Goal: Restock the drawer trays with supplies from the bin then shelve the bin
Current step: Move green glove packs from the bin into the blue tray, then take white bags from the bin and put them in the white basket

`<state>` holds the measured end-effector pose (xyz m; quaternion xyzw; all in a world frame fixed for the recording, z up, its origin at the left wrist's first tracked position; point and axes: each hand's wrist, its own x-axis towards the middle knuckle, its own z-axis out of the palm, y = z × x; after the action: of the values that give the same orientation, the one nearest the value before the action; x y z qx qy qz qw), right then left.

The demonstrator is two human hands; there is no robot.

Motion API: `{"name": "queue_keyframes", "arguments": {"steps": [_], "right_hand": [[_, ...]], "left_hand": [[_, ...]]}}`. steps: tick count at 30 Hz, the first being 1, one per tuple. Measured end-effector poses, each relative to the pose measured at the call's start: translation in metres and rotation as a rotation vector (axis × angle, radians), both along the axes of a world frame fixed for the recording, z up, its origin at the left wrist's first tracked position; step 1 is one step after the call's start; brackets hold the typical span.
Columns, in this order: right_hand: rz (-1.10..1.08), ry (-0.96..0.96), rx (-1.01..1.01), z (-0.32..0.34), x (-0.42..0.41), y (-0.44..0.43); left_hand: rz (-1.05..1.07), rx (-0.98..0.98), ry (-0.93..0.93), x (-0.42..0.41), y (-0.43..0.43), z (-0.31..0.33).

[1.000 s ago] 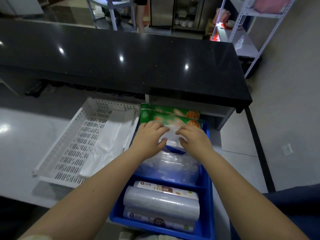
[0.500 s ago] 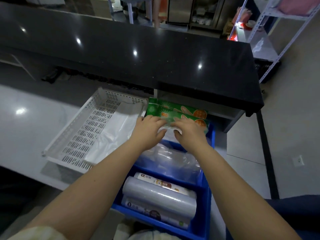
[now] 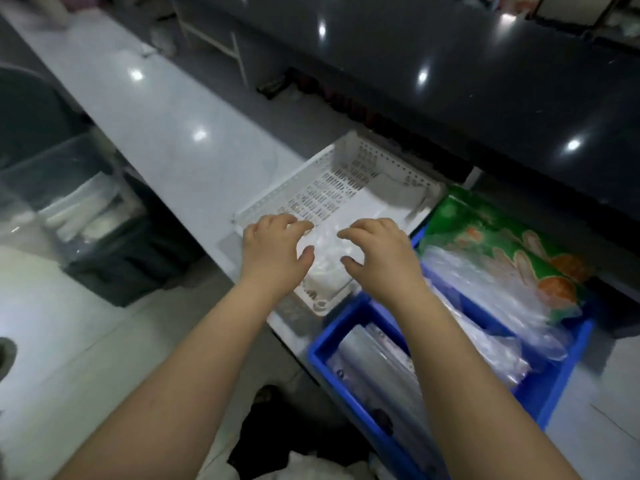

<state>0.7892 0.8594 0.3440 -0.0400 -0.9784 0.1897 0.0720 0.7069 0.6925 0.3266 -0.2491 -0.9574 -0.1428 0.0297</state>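
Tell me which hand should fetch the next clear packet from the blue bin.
Right. The right hand is beside the blue bin and its clear packets; the left hand is over the white tray's far side.

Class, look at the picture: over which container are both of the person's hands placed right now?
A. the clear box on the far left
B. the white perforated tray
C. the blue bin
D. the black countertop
B: the left hand and right hand are spread over clear plastic packaging in the white perforated tray, left of the blue bin.

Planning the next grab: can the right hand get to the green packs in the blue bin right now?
Probably yes. The right hand hovers over the white tray; the green packs lie uncovered just beside it.
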Motion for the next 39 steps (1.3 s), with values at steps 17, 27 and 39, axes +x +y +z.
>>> {"name": "queue_keyframes", "arguments": {"steps": [17, 27, 39], "right_hand": [[0.529, -0.032, 0.109, -0.013, -0.192, -0.364], [0.653, -0.126, 0.111, -0.03, -0.302, -0.501], [0.915, -0.179, 0.138, -0.054, -0.529, -0.573]], "left_hand": [[0.55, 0.061, -0.063, -0.102, -0.395, -0.026], [0.67, 0.177, -0.157, -0.181, -0.517, -0.054], [0.856, 0.216, -0.198, -0.381, -0.581, -0.063]]}}
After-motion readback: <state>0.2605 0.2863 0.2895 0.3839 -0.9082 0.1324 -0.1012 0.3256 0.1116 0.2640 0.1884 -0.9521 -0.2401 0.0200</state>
